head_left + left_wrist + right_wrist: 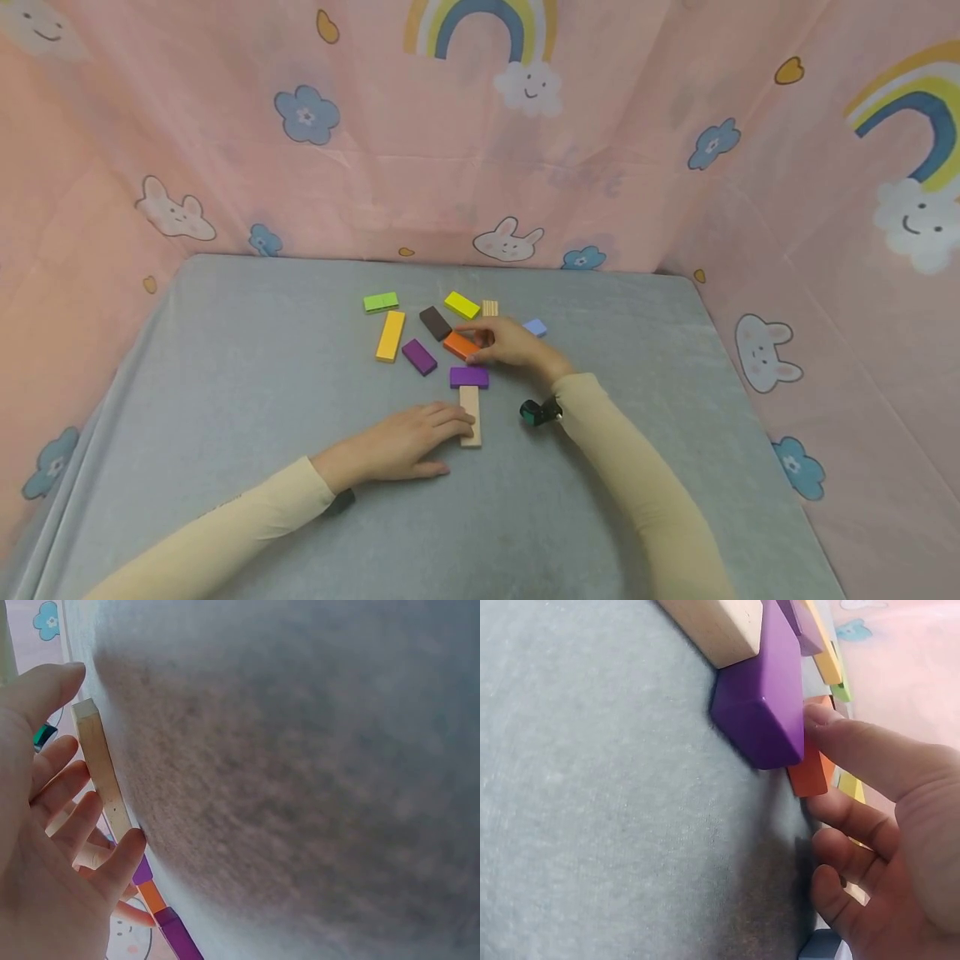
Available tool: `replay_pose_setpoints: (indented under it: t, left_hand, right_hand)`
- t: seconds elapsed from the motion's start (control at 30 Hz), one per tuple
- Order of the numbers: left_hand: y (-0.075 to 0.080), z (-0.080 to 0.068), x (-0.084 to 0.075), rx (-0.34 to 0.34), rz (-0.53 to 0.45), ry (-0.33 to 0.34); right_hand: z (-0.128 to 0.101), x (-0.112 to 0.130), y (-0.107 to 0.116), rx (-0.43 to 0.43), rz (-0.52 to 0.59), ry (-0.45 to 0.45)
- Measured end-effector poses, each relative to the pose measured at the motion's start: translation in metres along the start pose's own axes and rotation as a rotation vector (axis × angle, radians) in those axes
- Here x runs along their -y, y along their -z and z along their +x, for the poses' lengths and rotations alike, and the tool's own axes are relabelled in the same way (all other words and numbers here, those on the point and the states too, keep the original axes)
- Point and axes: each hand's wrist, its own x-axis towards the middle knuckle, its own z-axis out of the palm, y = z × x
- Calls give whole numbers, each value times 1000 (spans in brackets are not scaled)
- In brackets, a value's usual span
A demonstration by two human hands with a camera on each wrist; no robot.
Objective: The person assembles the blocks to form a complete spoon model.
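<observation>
Left hand [408, 442] rests with relaxed, straight fingers against the plain wooden block [470, 416], near centre. Just beyond it lies the purple block [468, 377]. Right hand [513, 343] pinches the orange block [459, 344], farther back.

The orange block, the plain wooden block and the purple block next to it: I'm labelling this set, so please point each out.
orange block [459, 343], head view, on its top face.
plain wooden block [470, 414], head view, on its top face.
purple block [761, 712], right wrist view, on its broad face.
</observation>
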Motion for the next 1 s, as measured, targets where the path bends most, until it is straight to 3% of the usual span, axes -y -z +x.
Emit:
replay_pose_setpoints:
  t: [0.57, 1.0]
  left_hand:
    - [0, -1, 1, -2, -12, 0]
    - [1, -1, 0, 0, -20, 1]
  right_hand:
    - [1, -3, 2, 11, -32, -13]
    - [1, -2, 15, 112, -17, -17]
